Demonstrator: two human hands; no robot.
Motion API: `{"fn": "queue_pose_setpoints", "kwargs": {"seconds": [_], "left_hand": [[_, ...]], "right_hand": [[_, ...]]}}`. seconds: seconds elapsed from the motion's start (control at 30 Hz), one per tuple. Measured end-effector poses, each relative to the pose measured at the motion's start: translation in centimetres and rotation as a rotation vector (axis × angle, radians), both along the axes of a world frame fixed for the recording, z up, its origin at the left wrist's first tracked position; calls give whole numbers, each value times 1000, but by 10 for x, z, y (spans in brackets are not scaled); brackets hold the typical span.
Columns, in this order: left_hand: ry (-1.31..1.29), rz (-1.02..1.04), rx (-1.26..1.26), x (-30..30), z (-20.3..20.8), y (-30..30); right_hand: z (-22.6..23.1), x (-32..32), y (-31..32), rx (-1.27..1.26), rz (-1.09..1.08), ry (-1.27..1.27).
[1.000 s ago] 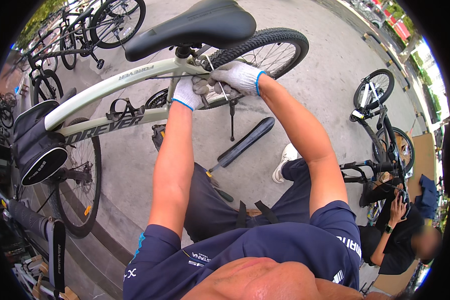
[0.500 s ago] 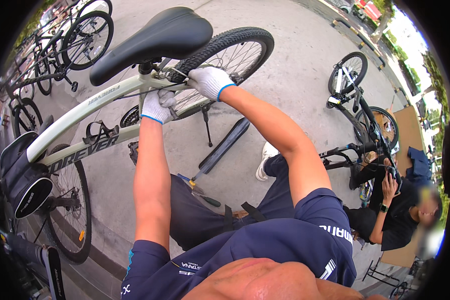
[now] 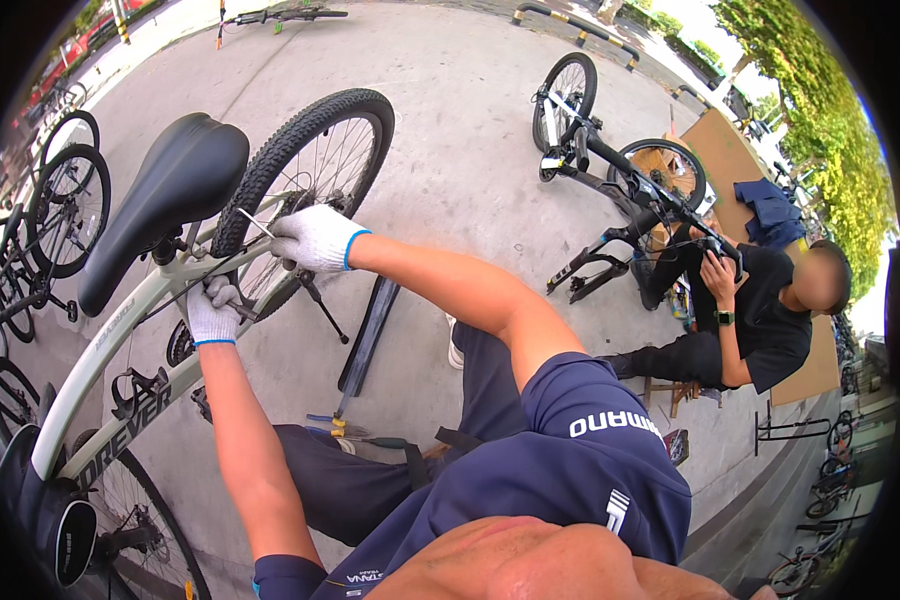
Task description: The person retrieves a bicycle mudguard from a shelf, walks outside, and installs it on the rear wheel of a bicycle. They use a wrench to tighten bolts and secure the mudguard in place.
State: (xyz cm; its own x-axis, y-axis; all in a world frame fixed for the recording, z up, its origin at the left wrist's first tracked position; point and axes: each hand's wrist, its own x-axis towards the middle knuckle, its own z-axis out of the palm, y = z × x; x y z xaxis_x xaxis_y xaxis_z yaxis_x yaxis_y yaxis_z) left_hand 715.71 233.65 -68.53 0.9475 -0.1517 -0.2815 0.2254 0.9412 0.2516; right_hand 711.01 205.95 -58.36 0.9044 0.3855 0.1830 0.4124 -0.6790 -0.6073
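Observation:
A pale bicycle with a black saddle stands at my left, its knobby rear wheel beyond my hands. My right hand, in a white knit glove with a blue cuff, is closed on a thin silver hex key. The key's free end reaches toward the frame beside the rear tyre. My left hand, gloved alike, is curled against the frame just below the saddle. Its fingers are folded with their grey undersides partly showing; what lies inside them is hidden.
A long dark mudguard and hand tools lie on the concrete by my knee. At the right a seated person in black works beside another bicycle. Cardboard sheets stand behind. More bicycles are parked at far left.
The view has swung to the right, so the bicycle and both hands sit farther left and lower in the picture. Both hands keep their places at the frame, the hex key still in the right.

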Motion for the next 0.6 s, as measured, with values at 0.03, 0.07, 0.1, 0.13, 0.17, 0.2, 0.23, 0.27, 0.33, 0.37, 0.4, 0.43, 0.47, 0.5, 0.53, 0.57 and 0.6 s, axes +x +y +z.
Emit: {"fn": "queue_pose_setpoints", "kwargs": {"seconds": [0.03, 0.07, 0.1, 0.13, 0.17, 0.2, 0.23, 0.27, 0.33, 0.37, 0.4, 0.43, 0.47, 0.5, 0.53, 0.57, 0.6], "left_hand": [[18, 5, 33, 0, 1, -1], [7, -10, 63, 0, 3, -3], [14, -18, 67, 2, 4, -5], [39, 12, 67, 0, 5, -6], [64, 19, 102, 1, 6, -8], [68, 22, 135, -1, 5, -9], [108, 76, 186, -3, 5, -11], [155, 91, 248, -3, 5, -12], [119, 82, 268, -8, 6, -12], [50, 40, 238, -11, 7, -11], [46, 66, 268, -13, 8, -12], [41, 61, 231, -15, 9, -12], [66, 48, 157, -16, 11, -11], [83, 70, 172, -20, 11, -11], [91, 80, 184, -21, 13, -12], [93, 91, 184, -22, 14, -13], [92, 94, 173, -23, 16, -14]], "right_hand": [[-2, -8, -8, 87, -9, 45], [-4, -12, -13, 23, -44, -51], [-7, -16, -19, 126, -59, 0], [-11, -23, -25, 204, -92, 91], [-14, -25, -29, 233, -161, 270], [-18, -29, -31, 268, -180, 240], [-21, -30, -32, 287, -182, 293], [-23, -33, -34, 322, -135, 313], [-27, -34, -33, 371, -88, 377], [-29, -32, -29, 324, -78, 336], [-31, -32, -24, 319, -46, 269], [-34, -30, -17, 354, -52, 296], [-34, -28, -12, 393, -64, 328], [-35, -24, -2, 425, -110, 351], [-34, -20, 6, 486, -43, 200], [-33, -16, 17, 523, -41, 101], [-31, -13, 28, 531, -79, 57]]}}
